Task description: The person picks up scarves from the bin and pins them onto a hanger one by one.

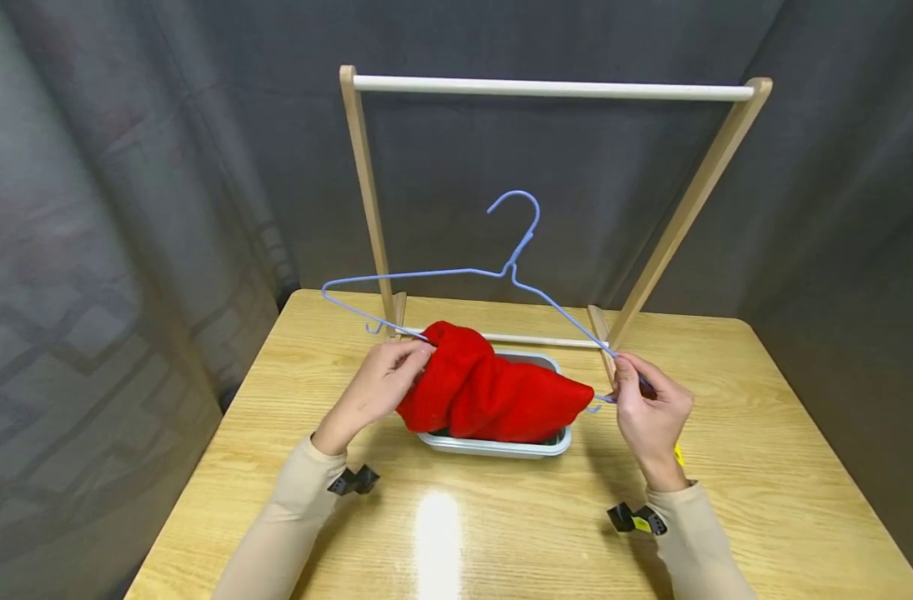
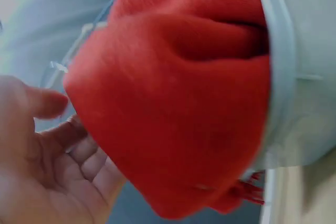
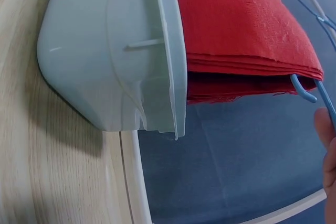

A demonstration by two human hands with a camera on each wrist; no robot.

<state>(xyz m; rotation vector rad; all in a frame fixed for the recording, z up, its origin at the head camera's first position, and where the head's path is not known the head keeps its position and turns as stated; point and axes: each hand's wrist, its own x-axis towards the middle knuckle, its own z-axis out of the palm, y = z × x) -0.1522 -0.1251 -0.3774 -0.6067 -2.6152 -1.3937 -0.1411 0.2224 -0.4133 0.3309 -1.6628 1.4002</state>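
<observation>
A blue wire hanger (image 1: pixel 441 272) tilts above the table, its hook pointing up and away. My right hand (image 1: pixel 654 412) grips its right corner between thumb and fingers. Over the hanger's lower bar lies a folded red scarf (image 1: pixel 486 383), with fringe showing in the left wrist view; the bar comes out at its right end. My left hand (image 1: pixel 384 379) pinches the scarf's left edge beside the bar. In the left wrist view, that hand's fingertips disappear behind the scarf (image 2: pixel 168 98). Beneath hangs a pale grey-blue plastic bin (image 1: pixel 494 448), standing on the table and partly covered by the scarf.
Behind the bin stands a wooden rack with a white top rail (image 1: pixel 554 87) and a low white bar (image 1: pixel 531 339). Grey curtains (image 1: pixel 163 125) surround the wooden table (image 1: pixel 764 467).
</observation>
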